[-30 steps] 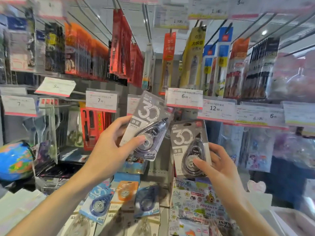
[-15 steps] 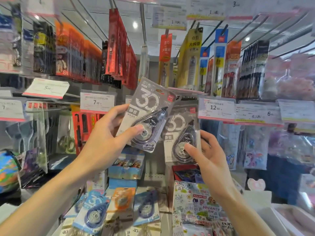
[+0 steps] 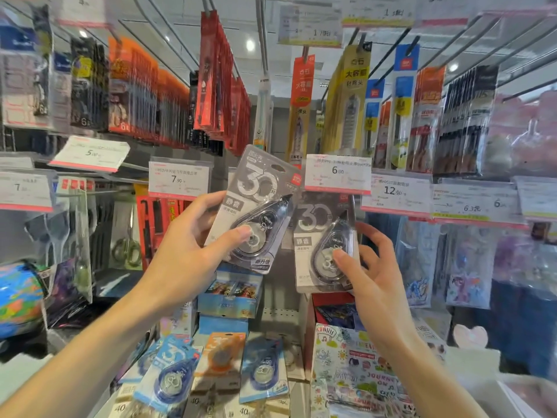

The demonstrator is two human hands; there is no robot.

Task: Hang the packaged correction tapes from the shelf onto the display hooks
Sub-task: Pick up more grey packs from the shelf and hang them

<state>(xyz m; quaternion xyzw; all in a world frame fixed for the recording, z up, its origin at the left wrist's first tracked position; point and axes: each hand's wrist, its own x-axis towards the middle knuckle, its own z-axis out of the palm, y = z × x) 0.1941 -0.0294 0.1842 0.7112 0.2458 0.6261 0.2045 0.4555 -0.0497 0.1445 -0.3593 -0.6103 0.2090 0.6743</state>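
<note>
My left hand (image 3: 184,251) grips a grey packaged correction tape (image 3: 256,206), tilted to the right, thumb on its blister. My right hand (image 3: 370,282) holds a second grey correction tape pack (image 3: 322,242) upright, thumb on the blister; the pack's top edge is hidden behind the 6.00 price tag (image 3: 337,174), so the hook there cannot be seen. Blue, orange and dark blue correction tape packs (image 3: 217,366) lie on the shelf below.
Price tags (image 3: 178,178) line the hook rail across the middle. Scissors and red packs hang at left, pens and refills above. A globe (image 3: 18,297) sits far left. A sticker book (image 3: 355,366) lies on the lower right shelf.
Both hands have risen with their packs. The right pack has moved up and right, its top now tucked behind the 6.00 tag. The left pack stays tilted beside it.
</note>
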